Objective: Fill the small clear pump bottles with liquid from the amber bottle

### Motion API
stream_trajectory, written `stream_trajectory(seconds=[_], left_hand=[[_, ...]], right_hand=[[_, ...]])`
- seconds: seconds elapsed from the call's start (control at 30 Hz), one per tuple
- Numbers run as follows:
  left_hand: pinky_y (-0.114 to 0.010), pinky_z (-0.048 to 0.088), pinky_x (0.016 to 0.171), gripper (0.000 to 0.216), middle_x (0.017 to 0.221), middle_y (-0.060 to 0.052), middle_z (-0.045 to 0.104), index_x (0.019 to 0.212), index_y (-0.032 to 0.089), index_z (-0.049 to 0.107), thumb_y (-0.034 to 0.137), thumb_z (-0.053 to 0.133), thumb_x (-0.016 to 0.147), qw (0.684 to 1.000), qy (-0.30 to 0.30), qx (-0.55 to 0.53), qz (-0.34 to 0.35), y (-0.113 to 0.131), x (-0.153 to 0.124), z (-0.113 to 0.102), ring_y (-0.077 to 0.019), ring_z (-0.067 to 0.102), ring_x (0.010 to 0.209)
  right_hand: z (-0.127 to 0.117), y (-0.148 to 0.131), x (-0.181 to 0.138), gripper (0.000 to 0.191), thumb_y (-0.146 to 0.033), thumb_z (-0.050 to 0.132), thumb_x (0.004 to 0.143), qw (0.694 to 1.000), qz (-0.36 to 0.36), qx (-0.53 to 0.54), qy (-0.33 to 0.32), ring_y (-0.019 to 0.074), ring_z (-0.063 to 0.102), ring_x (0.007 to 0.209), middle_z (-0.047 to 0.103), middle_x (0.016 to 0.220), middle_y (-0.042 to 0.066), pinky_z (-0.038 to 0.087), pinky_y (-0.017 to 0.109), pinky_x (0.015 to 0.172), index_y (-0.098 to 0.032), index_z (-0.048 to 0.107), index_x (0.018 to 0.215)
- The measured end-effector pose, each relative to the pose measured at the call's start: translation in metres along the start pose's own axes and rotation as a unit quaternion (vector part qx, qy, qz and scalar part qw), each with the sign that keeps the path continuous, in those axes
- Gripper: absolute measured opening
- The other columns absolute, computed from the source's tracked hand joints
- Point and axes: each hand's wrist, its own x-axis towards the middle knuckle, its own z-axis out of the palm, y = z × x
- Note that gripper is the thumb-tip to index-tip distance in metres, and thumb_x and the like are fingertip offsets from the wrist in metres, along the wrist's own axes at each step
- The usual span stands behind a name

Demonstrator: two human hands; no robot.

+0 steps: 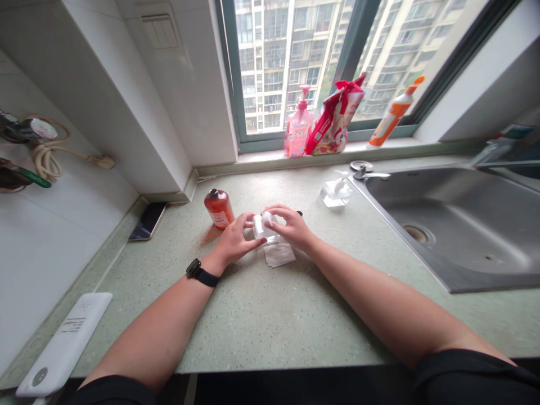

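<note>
A small clear, square-sided bottle (260,227) with a white top (266,217) stands on the counter between my hands. My left hand (234,238) is wrapped round its left side, thumb toward the front. From the right, my right hand (294,227) pinches the white top with thumb and fingers. Just in front lies a folded white tissue (279,255). Beside my left fingers stands an amber bottle (219,210) with a pale label and no cap on its dark neck. A small black piece (299,214) shows behind my right hand, mostly hidden.
A clear pump dispenser (336,193) stands near the sink (455,214) on the right. Left are a phone (147,221) and a white power bank (65,343). The windowsill holds a pink pump bottle (298,126), a red bag (337,121) and an orange bottle (392,119).
</note>
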Motion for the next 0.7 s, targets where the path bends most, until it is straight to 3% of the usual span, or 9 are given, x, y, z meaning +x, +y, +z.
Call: stream_trajectory(seconds=[0.13,0.23,0.3,0.5,0.7], left_hand=[[-0.05,0.063,0.101,0.064,0.135,-0.015,0.071,0.135,0.022,0.057,0.048,0.089,0.086,1.0,0.002,0.001,0.001,0.001,0.0,0.0,-0.033,0.076,0.119],[-0.05,0.063,0.101,0.063,0.133,-0.015,0.072,0.135,0.022,0.057,0.047,0.089,0.086,1.0,0.005,0.003,0.0,0.001,-0.001,0.0,-0.0329,0.076,0.118],[-0.05,0.064,0.1,0.063,0.132,-0.014,0.072,0.134,0.022,0.057,0.047,0.089,0.086,1.0,0.008,0.005,-0.001,0.001,-0.001,0.0,-0.033,0.077,0.118],[-0.049,0.064,0.099,0.064,0.131,-0.014,0.073,0.133,0.023,0.057,0.05,0.089,0.085,1.0,0.011,0.012,-0.003,0.001,-0.001,0.001,-0.0328,0.077,0.117],[-0.05,0.064,0.101,0.064,0.132,-0.013,0.073,0.133,0.023,0.057,0.049,0.09,0.084,1.0,0.017,0.007,0.0,0.002,-0.001,0.0,-0.0326,0.077,0.117]], right_hand=[[0.002,0.008,-0.003,0.042,-0.06,0.082,0.088,0.996,0.042,0.075,0.007,0.0282,0.07,0.122,0.074,0.126,0.009,0.056,0.054,0.111,-0.029,0.077,0.115],[0.002,0.012,-0.006,0.042,-0.061,0.087,0.083,0.989,0.068,0.13,0.018,0.0267,0.069,0.121,0.071,0.126,0.008,0.057,0.053,0.11,-0.027,0.073,0.103],[0.001,0.013,-0.007,0.041,-0.061,0.086,0.083,0.988,0.068,0.141,0.01,0.0268,0.068,0.123,0.07,0.127,0.009,0.058,0.053,0.109,-0.026,0.073,0.098],[0.008,0.009,-0.006,0.047,-0.06,0.089,0.08,0.988,0.079,0.132,-0.025,0.0303,0.066,0.132,0.066,0.141,0.012,0.056,0.053,0.113,-0.027,0.078,0.111],[0.011,0.014,-0.004,0.061,-0.063,0.096,0.068,0.977,0.144,0.15,0.045,0.0308,0.067,0.129,0.071,0.129,0.008,0.053,0.058,0.117,-0.029,0.074,0.114]])
